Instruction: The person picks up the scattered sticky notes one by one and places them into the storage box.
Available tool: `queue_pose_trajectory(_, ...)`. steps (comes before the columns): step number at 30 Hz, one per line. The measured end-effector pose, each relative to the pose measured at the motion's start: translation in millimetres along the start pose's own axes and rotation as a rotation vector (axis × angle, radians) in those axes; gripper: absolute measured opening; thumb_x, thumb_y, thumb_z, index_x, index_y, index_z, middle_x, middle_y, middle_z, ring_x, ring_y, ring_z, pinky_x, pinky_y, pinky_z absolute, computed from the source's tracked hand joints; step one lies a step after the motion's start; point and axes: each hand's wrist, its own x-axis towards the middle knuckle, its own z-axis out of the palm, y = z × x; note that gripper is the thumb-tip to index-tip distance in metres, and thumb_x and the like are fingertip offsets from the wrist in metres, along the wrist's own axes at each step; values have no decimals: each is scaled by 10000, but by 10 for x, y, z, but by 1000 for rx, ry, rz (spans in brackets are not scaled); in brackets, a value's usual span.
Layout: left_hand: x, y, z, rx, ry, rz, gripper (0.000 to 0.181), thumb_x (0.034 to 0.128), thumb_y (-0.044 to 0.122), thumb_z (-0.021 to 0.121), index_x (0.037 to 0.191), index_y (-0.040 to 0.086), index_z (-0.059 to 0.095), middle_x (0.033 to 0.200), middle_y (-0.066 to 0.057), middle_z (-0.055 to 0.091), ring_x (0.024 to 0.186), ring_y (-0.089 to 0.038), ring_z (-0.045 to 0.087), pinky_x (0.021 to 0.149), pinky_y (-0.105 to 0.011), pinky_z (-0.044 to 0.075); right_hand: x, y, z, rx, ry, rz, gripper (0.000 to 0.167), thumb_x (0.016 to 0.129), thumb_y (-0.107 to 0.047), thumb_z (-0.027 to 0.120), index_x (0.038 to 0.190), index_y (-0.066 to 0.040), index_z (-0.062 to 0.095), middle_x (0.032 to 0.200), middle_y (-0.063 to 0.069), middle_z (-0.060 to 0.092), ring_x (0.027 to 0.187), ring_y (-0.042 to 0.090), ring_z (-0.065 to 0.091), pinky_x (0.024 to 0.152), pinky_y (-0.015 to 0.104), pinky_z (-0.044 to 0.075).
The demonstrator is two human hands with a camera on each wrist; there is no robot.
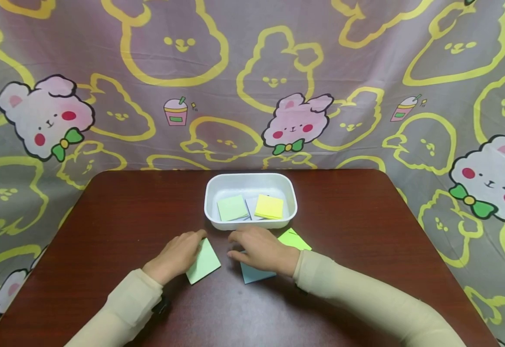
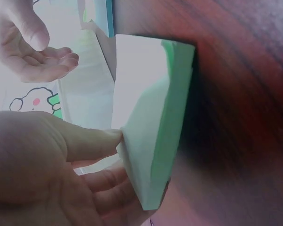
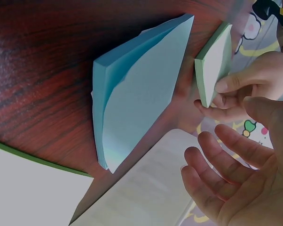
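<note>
In the head view my left hand (image 1: 177, 254) pinches a pale green sticky-note pad (image 1: 204, 262) by its edge, in front of the tray. The left wrist view shows the thumb on one face of that pad (image 2: 141, 103) and fingers behind it. My right hand (image 1: 258, 246) hovers over a blue sticky-note pad (image 1: 255, 274), partly hiding it. In the right wrist view its fingers (image 3: 226, 169) are spread and relaxed, apart from the blue pad (image 3: 141, 94). A bright yellow-green pad (image 1: 294, 239) lies beyond the right wrist, partly covered.
A white tray (image 1: 250, 225) stands at the table's back centre. In it lie a light green pad (image 1: 232, 207), a yellow pad (image 1: 269, 207) and some bluish paper beneath. The brown table (image 1: 126, 212) ends at a patterned curtain (image 1: 217, 96).
</note>
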Motion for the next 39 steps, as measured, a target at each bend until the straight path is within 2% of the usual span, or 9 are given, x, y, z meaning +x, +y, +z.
queue_pose_trajectory(6, 12, -16, -28, -23, -2, 48, 206, 905, -44, 615, 1085, 55, 636, 869, -77, 676, 740, -188, 598, 617, -366, 481, 13, -1, -14, 2, 3, -11, 284, 951, -330, 700, 1105, -93, 725, 1030, -13, 720, 930, 130, 670, 842, 302, 548)
queue_pose_trajectory(13, 31, -15, -70, -78, -24, 81, 212, 917, -57, 602, 1091, 63, 625, 903, -63, 681, 739, -161, 559, 634, -335, 469, 25, -4, -17, 7, -4, -8, 293, 960, -330, 686, 1122, -91, 726, 1051, -10, 718, 962, 137, 677, 872, 309, 548)
queue_pose_trajectory(20, 57, -19, -107, -110, -44, 77, 197, 931, -50, 601, 1089, 63, 633, 928, -51, 684, 765, -149, 569, 665, -325, 481, 27, -7, -27, 7, -6, -5, 287, 961, -334, 682, 1116, -97, 727, 1043, -7, 722, 947, 135, 681, 857, 306, 552)
queue_pose_trajectory(33, 101, 21, -187, -124, -12, 116, 198, 935, -53, 596, 1093, 57, 644, 972, -60, 706, 818, -166, 622, 715, -372, 519, 33, -8, -40, 8, 0, -5, 275, 957, -332, 690, 1099, -99, 727, 1020, -13, 719, 896, 119, 671, 798, 293, 550)
queue_pose_trajectory(39, 137, 45, -243, -127, -23, 88, 202, 950, -52, 586, 1119, 45, 640, 1010, -82, 712, 857, -185, 635, 748, -389, 535, 37, -3, -58, 13, -4, 3, 272, 958, -318, 691, 1107, -93, 728, 1023, -10, 737, 920, 130, 681, 816, 305, 555)
